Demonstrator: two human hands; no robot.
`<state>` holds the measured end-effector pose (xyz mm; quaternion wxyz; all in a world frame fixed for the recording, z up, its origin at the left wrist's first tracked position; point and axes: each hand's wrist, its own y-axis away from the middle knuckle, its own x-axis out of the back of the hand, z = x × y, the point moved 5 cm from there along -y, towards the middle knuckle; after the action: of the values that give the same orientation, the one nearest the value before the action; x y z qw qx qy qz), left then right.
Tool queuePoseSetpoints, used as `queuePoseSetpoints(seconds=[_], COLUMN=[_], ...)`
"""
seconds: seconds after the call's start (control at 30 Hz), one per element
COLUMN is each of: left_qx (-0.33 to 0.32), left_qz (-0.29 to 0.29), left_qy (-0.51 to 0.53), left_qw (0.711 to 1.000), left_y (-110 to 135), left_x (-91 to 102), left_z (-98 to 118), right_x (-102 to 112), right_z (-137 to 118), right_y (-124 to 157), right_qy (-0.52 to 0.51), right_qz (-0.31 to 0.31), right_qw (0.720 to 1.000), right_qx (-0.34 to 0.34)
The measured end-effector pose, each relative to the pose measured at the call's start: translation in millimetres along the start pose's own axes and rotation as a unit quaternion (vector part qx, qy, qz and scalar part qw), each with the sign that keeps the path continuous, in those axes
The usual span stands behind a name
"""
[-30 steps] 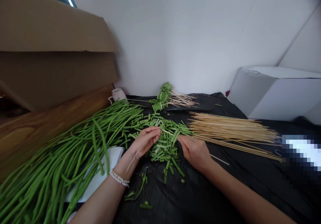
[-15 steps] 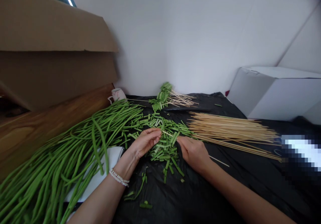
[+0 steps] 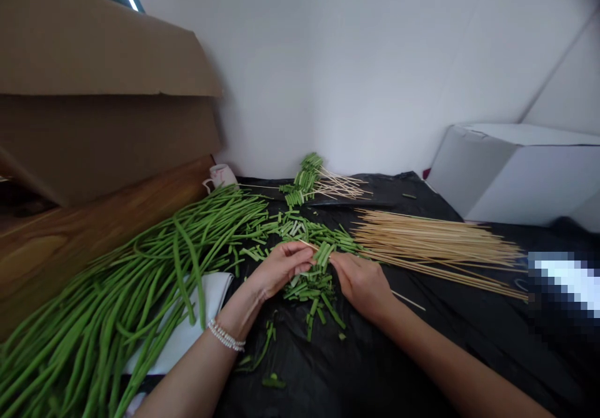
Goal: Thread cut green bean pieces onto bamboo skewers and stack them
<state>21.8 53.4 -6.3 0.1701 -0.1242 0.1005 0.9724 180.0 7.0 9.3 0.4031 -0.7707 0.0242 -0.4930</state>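
Observation:
My right hand (image 3: 363,282) is closed around a thin wooden skewer (image 3: 409,300), whose far end sticks out behind the fist. Short cut pieces of green bean (image 3: 324,254) are threaded on it, just ahead of my right fingers. My left hand (image 3: 285,267), with a beaded bracelet at the wrist, pinches a green bean piece at the skewer, against the threaded ones; the fingers partly hide it. The pale skewer tip shows above the left fingertips. Beneath both hands lies a loose pile of cut bean pieces (image 3: 304,294).
Long whole beans (image 3: 107,305) spread over the left side, partly on a white sheet (image 3: 216,290). Bare skewers (image 3: 435,240) lie at right. Filled skewers (image 3: 307,177) are stacked at the back, near a mug (image 3: 222,175). A cardboard box (image 3: 107,137) and a white box (image 3: 510,177) flank the black plastic (image 3: 375,368).
My left hand has moved right along the skewer, up to the threaded bean pieces. More of the skewer tip now shows beyond its fingers. My right hand has hardly moved.

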Motion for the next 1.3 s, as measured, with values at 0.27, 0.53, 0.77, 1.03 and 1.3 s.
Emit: queuePoseSetpoints(seconds=[0.27,0.53,0.77,1.03,1.3], left_qx=[-0.122,-0.198,-0.254,-0.26,-0.069], left_qz=[0.08,0.038,0.02,0.082,0.13], left_qy=[-0.308,-0.527,-0.649,-0.539,-0.016], left_qw=[0.94,0.825,0.717,0.797,0.989], left_y=[-4,-3,8,4,-4], left_x=[41.8,31.4,10.8,20.7,36.9], left_z=[27,20,24,33,18], right_x=[4,5,3,4,3], right_z=[15,13,13,15,13], right_y=[0,0,1,0,1], right_qy=[0.022,0.006,0.003,-0.013,-0.011], right_qz=[0.044,0.038,0.03,0.05,0.046], right_qw=[0.998,0.999,0.999,0.998,0.999], right_qx=[-0.026,-0.027,-0.03,-0.028,-0.024])
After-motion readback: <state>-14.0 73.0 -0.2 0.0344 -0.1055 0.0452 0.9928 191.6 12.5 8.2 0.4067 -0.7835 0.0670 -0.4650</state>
